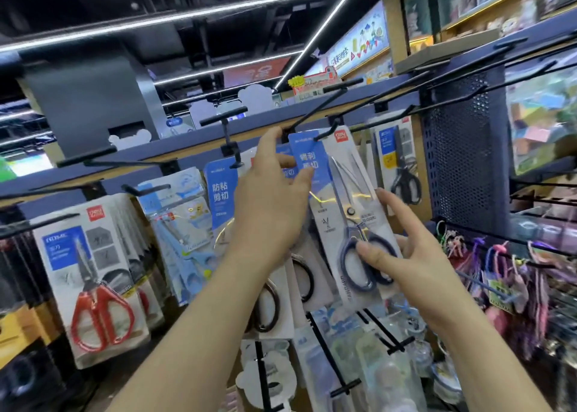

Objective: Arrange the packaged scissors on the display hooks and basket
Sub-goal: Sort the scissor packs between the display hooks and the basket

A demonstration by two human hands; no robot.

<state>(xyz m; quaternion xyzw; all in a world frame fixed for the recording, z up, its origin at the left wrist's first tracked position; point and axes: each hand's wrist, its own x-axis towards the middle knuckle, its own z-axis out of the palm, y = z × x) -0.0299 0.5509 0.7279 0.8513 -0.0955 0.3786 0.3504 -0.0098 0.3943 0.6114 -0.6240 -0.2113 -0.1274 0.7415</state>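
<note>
Two hands on one scissors pack [346, 199], its top at the tip of a display hook [326, 133].

Left hand [271, 199] had a pinch grip on the pack's blue header just beside the hook; right hand [415, 261] gripped the lower end, thumb across the blue handles and fingers behind the card edge. I couldn't tell whether the hang hole was already over the hook tip. My read: the pack was light but bottom-heavy, since the steel sat low. The card looked thin and bendy, and the clear film glossy and likely slick. Best holds were the header beside the hole, to steer it, and the handle bulge, to carry the weight. Pulling hard risked tearing the hole. The red-handled pack [93, 286] and black-handled pack [402, 168] hung on neighbouring hooks.
</note>
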